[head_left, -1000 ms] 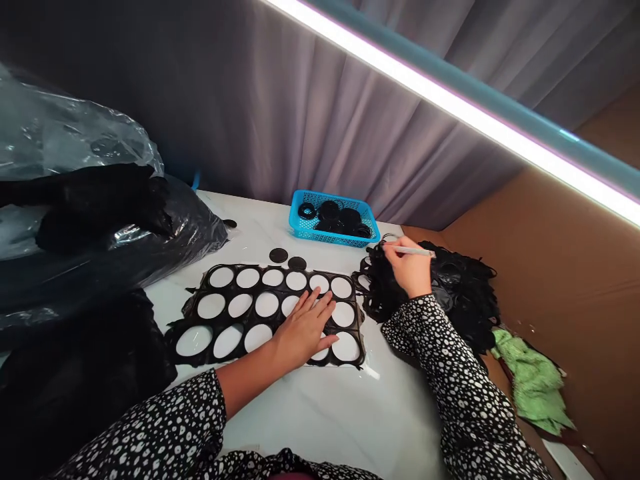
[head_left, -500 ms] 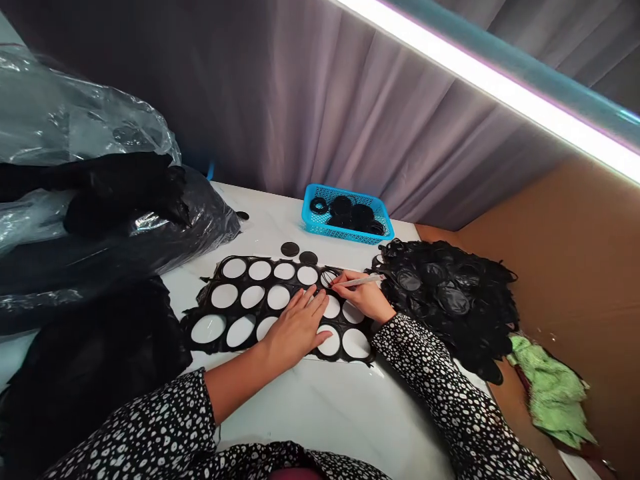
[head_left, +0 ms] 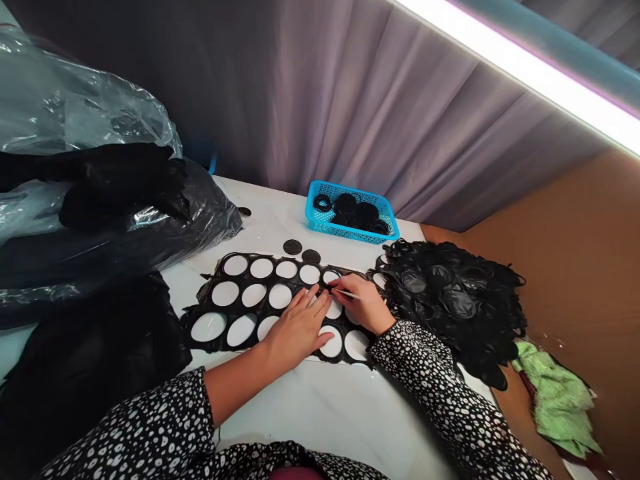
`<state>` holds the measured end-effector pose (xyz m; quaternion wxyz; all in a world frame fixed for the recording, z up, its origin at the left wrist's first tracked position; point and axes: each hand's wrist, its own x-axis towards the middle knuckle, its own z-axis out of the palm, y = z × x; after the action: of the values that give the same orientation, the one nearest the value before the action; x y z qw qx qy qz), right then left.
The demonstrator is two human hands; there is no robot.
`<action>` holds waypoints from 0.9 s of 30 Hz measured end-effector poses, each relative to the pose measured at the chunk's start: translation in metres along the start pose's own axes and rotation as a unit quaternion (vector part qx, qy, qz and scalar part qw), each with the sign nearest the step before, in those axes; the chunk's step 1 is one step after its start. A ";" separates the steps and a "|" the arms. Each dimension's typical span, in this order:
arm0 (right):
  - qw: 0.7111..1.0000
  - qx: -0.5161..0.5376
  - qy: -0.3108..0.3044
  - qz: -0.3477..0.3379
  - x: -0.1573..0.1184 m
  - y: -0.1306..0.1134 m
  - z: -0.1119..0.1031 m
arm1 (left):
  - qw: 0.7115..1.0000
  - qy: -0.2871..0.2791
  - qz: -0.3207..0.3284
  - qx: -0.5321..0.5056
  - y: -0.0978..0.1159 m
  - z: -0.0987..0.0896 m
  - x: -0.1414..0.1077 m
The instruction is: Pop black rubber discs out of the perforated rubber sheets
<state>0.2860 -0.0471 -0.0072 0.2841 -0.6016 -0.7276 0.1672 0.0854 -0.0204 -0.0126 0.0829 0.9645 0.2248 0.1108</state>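
Note:
A flat black sheet (head_left: 259, 279) with rows of round white openings lies on the table in front of me. My left hand (head_left: 296, 325) rests flat on its middle, fingers spread, with nothing held. My right hand (head_left: 361, 301) pinches a thin pale tool (head_left: 346, 293), its tip end at the sheet beside an opening in the back row. The exact tip is too small to make out. Two dark discs (head_left: 293, 247) (head_left: 311, 257) lie just behind the sheet.
A blue basket (head_left: 353, 234) holding black rings and discs stands at the back. Right of the sheet is a heap of black pieces (head_left: 457, 300), then a green cloth (head_left: 560, 397). Plastic bags with black material (head_left: 195, 207) fill the left side. Another dark disc (head_left: 245, 211) lies near them.
My right hand has shifted slightly toward me, and the tool now slants the other way. Black strands seen across the back-row opening no longer show there. The view has turned a little.

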 end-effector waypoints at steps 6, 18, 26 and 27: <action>0.983 -0.165 0.085 0.001 0.009 0.021 -0.010 | 1.000 0.009 0.002 -0.023 -0.002 0.000 -0.002; 0.968 0.084 0.179 0.155 0.002 0.021 -0.066 | 1.000 0.000 0.024 -0.013 0.003 -0.017 -0.017; 0.970 0.205 -0.022 0.131 -0.030 -0.027 -0.013 | 0.998 -0.003 0.036 -0.055 0.000 -0.010 -0.039; 0.968 0.211 -0.020 0.133 -0.031 -0.027 -0.010 | 0.998 -0.004 0.038 -0.057 -0.001 -0.010 -0.039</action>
<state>0.2746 -0.0845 0.0096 0.3650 -0.6160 -0.5947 0.3655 0.0486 -0.0362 -0.0100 0.1344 0.9665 0.1814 0.1224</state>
